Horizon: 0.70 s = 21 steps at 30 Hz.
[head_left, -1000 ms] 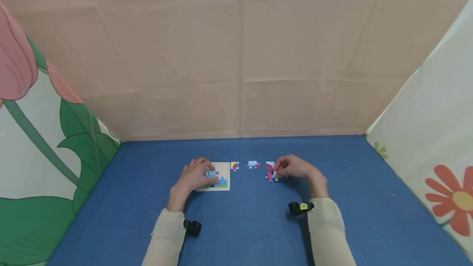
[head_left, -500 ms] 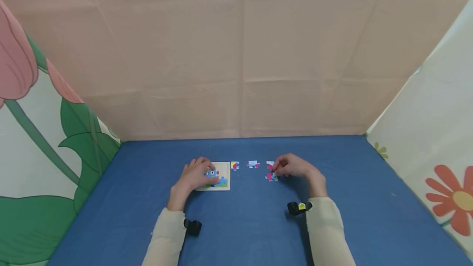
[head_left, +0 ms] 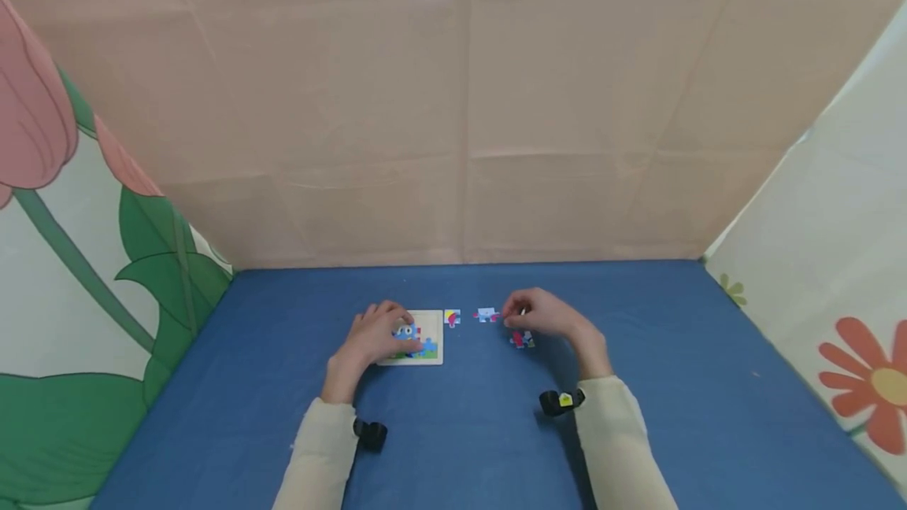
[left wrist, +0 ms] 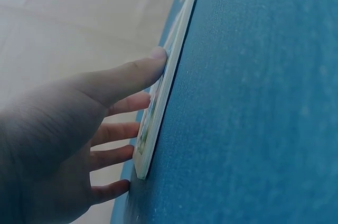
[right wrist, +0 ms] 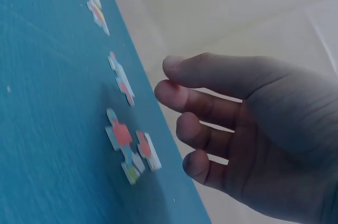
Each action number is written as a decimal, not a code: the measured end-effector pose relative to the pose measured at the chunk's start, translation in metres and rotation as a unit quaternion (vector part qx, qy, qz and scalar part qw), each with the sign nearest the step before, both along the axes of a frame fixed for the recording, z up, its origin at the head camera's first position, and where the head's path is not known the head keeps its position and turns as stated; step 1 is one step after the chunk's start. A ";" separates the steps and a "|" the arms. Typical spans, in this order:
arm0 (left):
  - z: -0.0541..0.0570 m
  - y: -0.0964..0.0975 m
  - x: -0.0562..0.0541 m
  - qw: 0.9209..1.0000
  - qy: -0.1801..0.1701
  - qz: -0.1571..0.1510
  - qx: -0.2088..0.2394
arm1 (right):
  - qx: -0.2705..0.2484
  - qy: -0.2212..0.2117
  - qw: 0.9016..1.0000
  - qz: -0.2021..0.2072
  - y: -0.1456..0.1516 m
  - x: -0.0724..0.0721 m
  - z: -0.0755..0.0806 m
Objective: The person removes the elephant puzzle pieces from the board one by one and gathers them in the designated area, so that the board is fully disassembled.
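My left hand (head_left: 372, 335) rests on a small wooden puzzle board (head_left: 434, 323) with a blue character in it. In the left wrist view the thumb (left wrist: 142, 71) touches the board's face, with the other fingers spread loosely along it. My right hand (head_left: 544, 313) hovers over loose jigsaw pieces, thumb and index fingertip close together with nothing between them. Near it lie a red and blue piece (right wrist: 121, 135) and a red and white piece (right wrist: 148, 151), the latter mostly hidden by the hand in the head view. Left of these is a white and blue piece (head_left: 486, 315).
A yellow and red jigsaw piece (head_left: 451, 316) lies right beside the board's right edge. Blue cloth (head_left: 453, 431) covers the table, which meets a beige backdrop (head_left: 460, 116) behind. Flower-printed panels (head_left: 836, 258) stand at both sides.
My right hand has moved left and slightly away from me, from beside the red and blue piece to just right of the white and blue one. The left hand stays on the board.
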<state>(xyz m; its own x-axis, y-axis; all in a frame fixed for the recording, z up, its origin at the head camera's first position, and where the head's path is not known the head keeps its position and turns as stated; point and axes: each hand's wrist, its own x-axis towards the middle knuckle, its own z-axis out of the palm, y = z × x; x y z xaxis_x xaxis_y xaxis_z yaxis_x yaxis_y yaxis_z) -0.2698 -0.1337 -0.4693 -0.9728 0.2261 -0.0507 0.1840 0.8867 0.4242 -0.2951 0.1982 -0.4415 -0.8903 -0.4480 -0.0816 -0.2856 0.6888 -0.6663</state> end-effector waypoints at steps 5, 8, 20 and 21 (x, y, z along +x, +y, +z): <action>0.001 -0.001 0.001 1.000 0.003 -0.002 0.004 | -0.003 0.008 1.000 0.004 -0.015 0.003 0.003; 0.000 -0.002 0.001 1.000 0.003 0.000 0.007 | -0.004 0.011 1.000 0.009 -0.024 0.004 0.004; 0.000 -0.001 -0.002 1.000 -0.004 -0.003 0.015 | 0.009 0.025 0.999 0.037 -0.055 0.005 -0.004; 0.000 -0.001 -0.002 1.000 -0.003 -0.005 0.014 | 0.008 0.028 0.999 0.041 -0.058 0.005 -0.005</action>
<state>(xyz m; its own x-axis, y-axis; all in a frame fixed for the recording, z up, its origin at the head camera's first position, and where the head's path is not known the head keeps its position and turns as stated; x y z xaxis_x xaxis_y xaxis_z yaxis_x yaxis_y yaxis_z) -0.2718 -0.1352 -0.4695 -0.9703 0.2367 -0.0501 0.1896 0.8725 0.4504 -0.2900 0.1407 -0.4464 -0.8538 -0.5189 -0.0414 -0.3776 0.6721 -0.6369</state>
